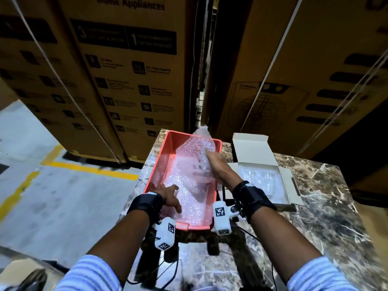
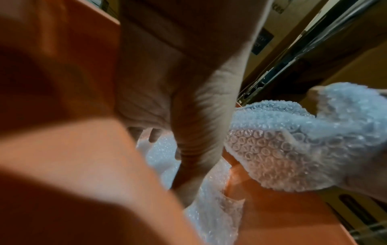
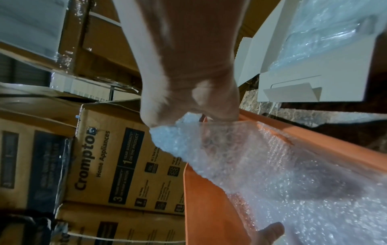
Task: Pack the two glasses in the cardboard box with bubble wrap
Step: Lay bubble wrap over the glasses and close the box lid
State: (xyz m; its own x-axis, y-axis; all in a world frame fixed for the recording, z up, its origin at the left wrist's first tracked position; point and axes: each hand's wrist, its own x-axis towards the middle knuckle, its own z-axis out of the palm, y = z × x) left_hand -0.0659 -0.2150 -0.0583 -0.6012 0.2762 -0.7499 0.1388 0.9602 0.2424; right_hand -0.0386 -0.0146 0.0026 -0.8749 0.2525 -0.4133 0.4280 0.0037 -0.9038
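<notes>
Surface (image 1: 327, 206), marbled: carries all; red tray (image 1: 159, 156) stocks bubble wrap (image 1: 189, 185); white cardboard box (image 1: 254, 152) beside it, lid up for loading, glasses seemingly inside, indistinct; right hand (image 1: 216, 164) pinches a sheet, lifting it free; left hand (image 1: 170, 196), fingers spread, presses remaining wrap down

Marble table (image 1: 327, 206), orange bin (image 1: 159, 158), open white cardboard box (image 1: 255, 152)

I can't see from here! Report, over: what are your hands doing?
Right hand pinches bubble wrap, lifting it from the red bin. Left hand open on the wrap. White box open, nothing blocking.
</notes>
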